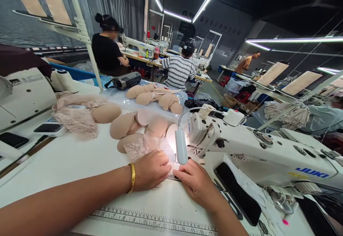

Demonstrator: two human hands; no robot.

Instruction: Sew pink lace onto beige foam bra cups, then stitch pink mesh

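A beige bra cup with lace lies under the needle area of a white JUKI sewing machine. My left hand, wearing a ring and a gold bangle, has its fingers closed on the near edge of this piece. From the right, my right hand grips the fabric edge close to the needle, its fingertips pointing left. A small lamp on a bent neck lights the spot and hides the needle. Behind the work are stacked beige bra cups and a lace piece.
A black phone and small scissors lie right of my right hand. A printed ruler runs along the table's front edge. Beyond stands a clear plastic tray with more cups and a camcorder. Co-workers sit further back.
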